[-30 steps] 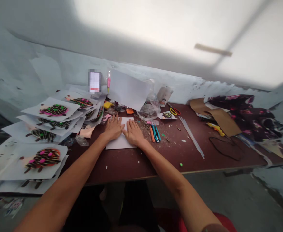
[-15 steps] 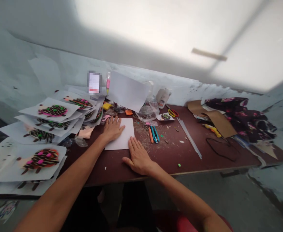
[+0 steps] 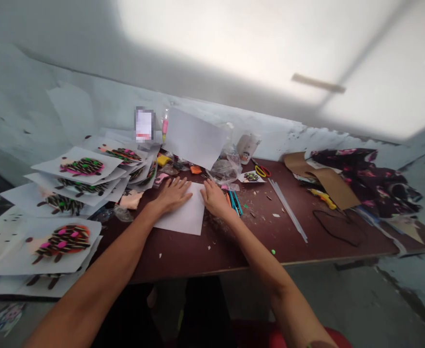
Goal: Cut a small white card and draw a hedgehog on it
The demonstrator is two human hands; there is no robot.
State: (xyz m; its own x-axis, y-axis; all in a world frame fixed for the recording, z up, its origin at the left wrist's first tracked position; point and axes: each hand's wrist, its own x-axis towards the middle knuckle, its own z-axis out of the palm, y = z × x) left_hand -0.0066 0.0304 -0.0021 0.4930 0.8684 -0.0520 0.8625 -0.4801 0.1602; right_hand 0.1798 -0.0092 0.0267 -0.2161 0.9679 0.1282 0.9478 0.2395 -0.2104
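Note:
A blank white sheet of paper (image 3: 183,217) lies on the dark red table in front of me. My left hand (image 3: 173,195) rests flat on its upper left part, fingers spread and open. At the top right corner of the sheet is my right hand (image 3: 215,198), its fingers bent a little and touching the paper's edge; nothing shows in its grasp. Just right of that hand lie teal-handled pliers or cutters (image 3: 236,202), partly covered by it. A pink piece of clay (image 3: 160,180) sits close beyond my left fingers.
Sheets with clay hedgehogs (image 3: 81,166) are stacked at the left. Behind stand a large white sheet (image 3: 194,137) and a plastic bag (image 3: 227,169). Scissors (image 3: 261,170), clear glue sticks (image 3: 288,210), a yellow glue gun (image 3: 323,197) with its cord and brown cardboard (image 3: 335,188) lie rightward.
My right hand has slid up from the paper's lower right edge to its top right corner. The sheet has shifted slightly toward me. My left hand stays flat on it.

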